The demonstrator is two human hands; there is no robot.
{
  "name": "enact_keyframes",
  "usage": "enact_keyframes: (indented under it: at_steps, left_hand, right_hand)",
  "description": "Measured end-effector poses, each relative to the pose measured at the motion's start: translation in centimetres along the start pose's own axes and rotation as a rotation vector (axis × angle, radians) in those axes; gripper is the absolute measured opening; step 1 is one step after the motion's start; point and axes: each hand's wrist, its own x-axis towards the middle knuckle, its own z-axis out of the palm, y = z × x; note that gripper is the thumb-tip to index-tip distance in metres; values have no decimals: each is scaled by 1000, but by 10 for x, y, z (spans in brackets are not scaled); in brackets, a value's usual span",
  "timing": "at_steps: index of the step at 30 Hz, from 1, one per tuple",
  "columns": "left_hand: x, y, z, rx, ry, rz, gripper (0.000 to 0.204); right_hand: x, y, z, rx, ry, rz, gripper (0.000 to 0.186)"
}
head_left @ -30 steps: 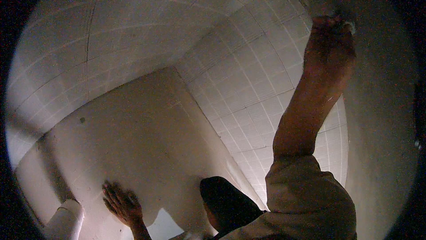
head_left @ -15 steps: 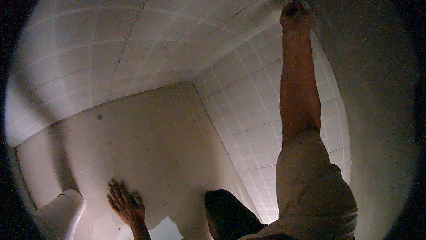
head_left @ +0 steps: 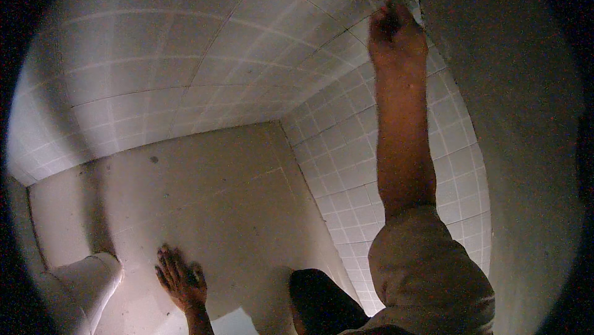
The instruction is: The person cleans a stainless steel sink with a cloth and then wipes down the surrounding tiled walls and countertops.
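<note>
At the top of the view, my right hand (head_left: 398,31) reaches up to the tiled wall (head_left: 337,65) beside its right edge. Its fingers are curled and slightly smeared by motion. What they hold, if anything, is hidden; only a dark, blurred patch shows beyond the knuckles. Low on the left, my left hand (head_left: 181,278) has its fingers spread and holds nothing. It is over the plain beige surface (head_left: 204,192); I cannot tell if the palm touches it.
A pale, rounded, tube-like object (head_left: 90,282) stands at the lower left. A dark, rounded shape (head_left: 322,301) rises from the lower edge. White tiles meet in a corner (head_left: 279,119). A plain dim surface (head_left: 532,149) fills the right side.
My right hand has moved slightly left and down along the tiles. The pale bit seen at its fingertips before no longer shows. My left hand stays spread in nearly the same place.
</note>
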Motion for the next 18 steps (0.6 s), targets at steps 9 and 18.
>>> enact_keyframes:
  at_steps: [9,18]
  left_hand:
    - [-1,1,5,-5,27,10,61]
    - [-4,13,1,-13,92,21,63]
  right_hand:
    - [-25,-11,70,14,-71,-149,14]
    - [-38,-44,15,-372,-142,-223,15]
